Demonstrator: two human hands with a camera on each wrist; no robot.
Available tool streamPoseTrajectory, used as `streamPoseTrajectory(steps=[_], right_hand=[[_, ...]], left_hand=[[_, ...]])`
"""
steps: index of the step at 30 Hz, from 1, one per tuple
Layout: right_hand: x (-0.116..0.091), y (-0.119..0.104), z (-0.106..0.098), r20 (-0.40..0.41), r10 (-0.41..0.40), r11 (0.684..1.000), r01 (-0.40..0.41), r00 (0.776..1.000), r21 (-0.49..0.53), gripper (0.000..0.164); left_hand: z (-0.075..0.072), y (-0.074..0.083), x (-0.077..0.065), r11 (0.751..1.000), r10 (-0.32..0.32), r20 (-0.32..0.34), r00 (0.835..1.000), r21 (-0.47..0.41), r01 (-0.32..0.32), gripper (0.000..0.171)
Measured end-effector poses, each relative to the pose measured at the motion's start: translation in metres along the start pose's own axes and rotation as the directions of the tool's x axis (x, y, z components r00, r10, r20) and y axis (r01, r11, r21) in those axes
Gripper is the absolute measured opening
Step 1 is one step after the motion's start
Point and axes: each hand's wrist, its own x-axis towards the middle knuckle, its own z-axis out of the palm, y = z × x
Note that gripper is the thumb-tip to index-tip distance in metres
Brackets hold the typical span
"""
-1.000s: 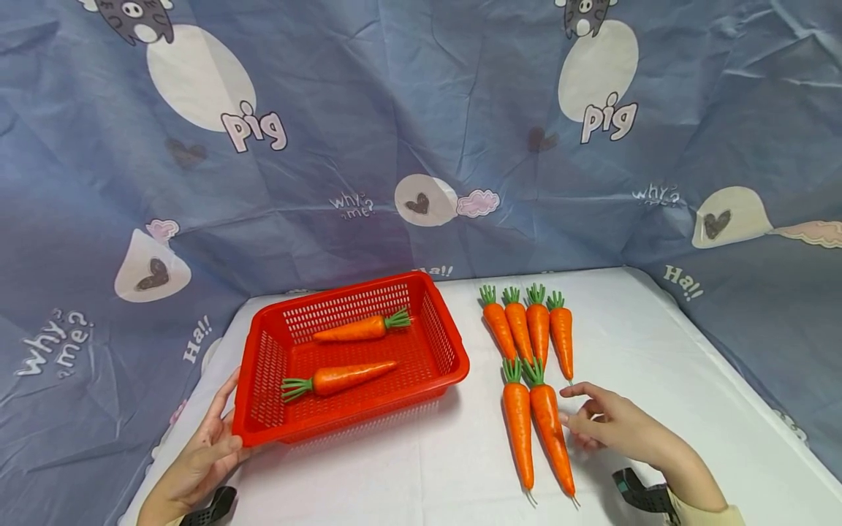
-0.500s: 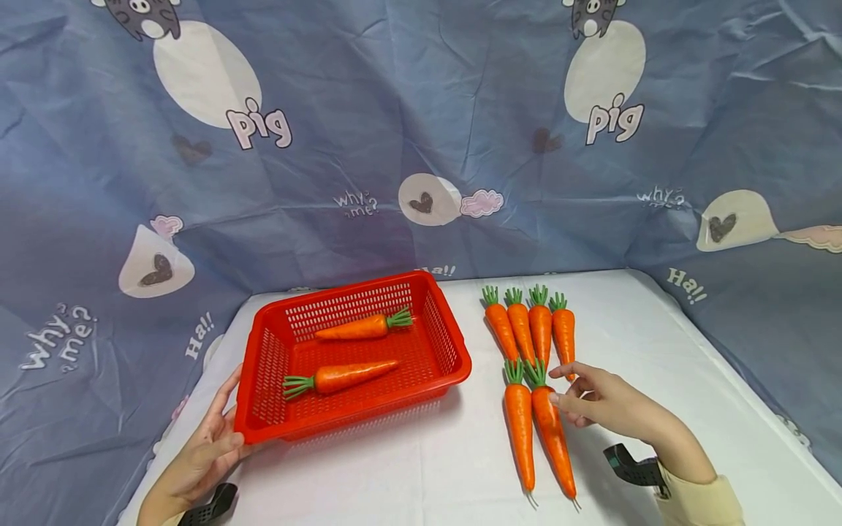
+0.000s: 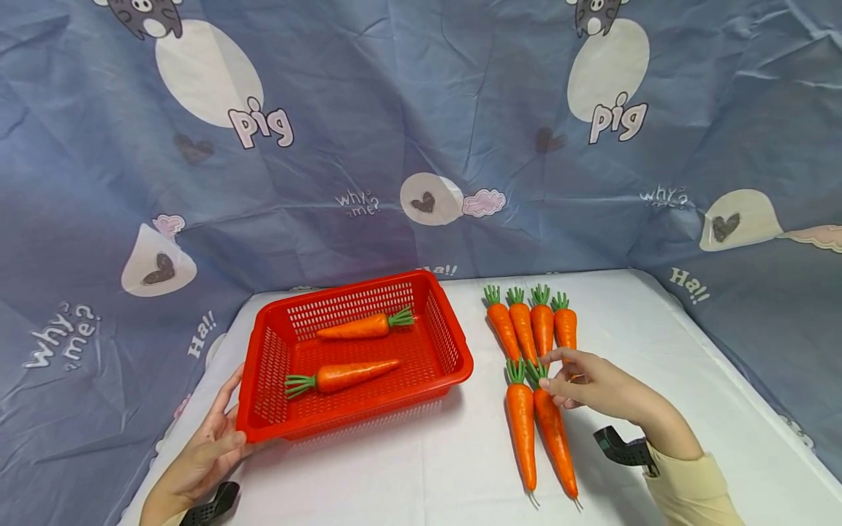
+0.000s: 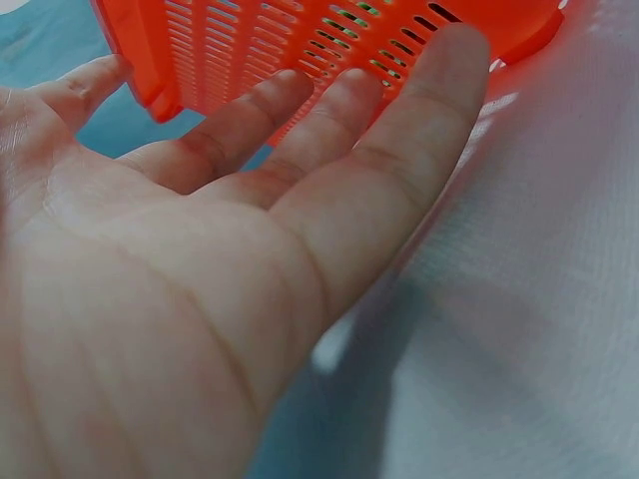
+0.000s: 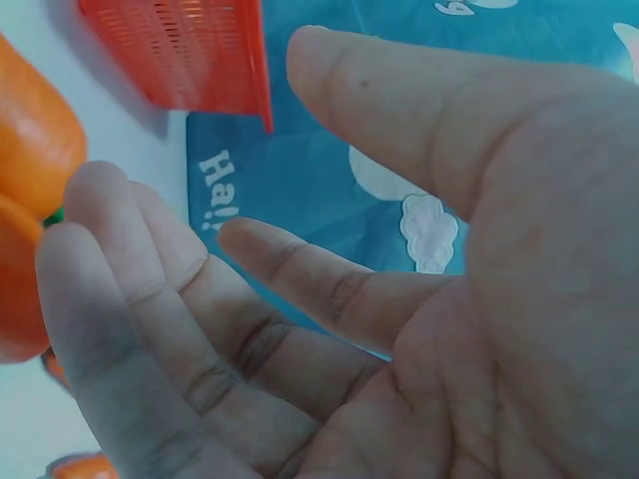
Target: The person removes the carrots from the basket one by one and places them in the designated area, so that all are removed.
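Observation:
My left hand (image 3: 200,454) is at the near left corner of a red perforated basket (image 3: 349,418), thumb by the rim. In the left wrist view its extended fingers (image 4: 374,190) lie along the basket's outer wall. Inside lie two carrots, one (image 3: 360,327) with its green tops to the right, the other (image 3: 349,376) with them to the left. My right hand (image 3: 595,383) hovers with loosely bent fingers over the green end of the front right carrot (image 3: 556,447); its thumb and fingers stand apart in the right wrist view, with nothing between them. Beside that carrot lies another (image 3: 522,435).
Behind the front pair, several carrots (image 3: 522,325) lie in a row with green tops to the back. All rest on a white tablecloth (image 3: 447,467). A blue printed cloth (image 3: 342,161) hangs along the back and sides.
My right hand has moved up and left, from beside the front right carrot's middle to over its green top. The left hand stays at the basket.

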Motion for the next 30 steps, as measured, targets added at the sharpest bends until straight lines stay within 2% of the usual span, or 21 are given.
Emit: streamPoseTrajectory(steps=[5, 12, 18, 25, 30], right_hand=[[0.009, -0.008, 0.001, 0.012, -0.033, 0.999, 0.033, 0.999, -0.012, 0.059], [0.024, -0.023, -0.001, 0.016, -0.018, 0.999, 0.018, 1.0, -0.036, 0.055], [0.043, -0.043, -0.005, 0.026, -0.048, 0.997, 0.049, 0.999, -0.052, 0.055], [0.061, -0.059, -0.004, 0.04, -0.044, 0.996, 0.047, 0.998, -0.08, 0.053], [0.07, -0.065, -0.002, 0.05, -0.072, 0.993, 0.077, 0.996, -0.092, 0.048]], left_hand=[[-0.001, -0.001, 0.001, 1.0, 0.0, 0.008, 1.0, 0.017, 0.0, 0.097], [-0.004, -0.002, 0.002, 1.0, 0.017, 0.039, 0.999, 0.001, -0.018, 0.1], [-0.007, -0.003, 0.002, 1.0, 0.021, 0.035, 0.999, 0.012, -0.021, 0.1], [-0.006, -0.003, 0.001, 0.999, 0.029, 0.058, 0.998, -0.017, -0.029, 0.101], [-0.006, -0.003, 0.001, 1.0, 0.02, 0.042, 0.999, 0.008, -0.02, 0.101]])
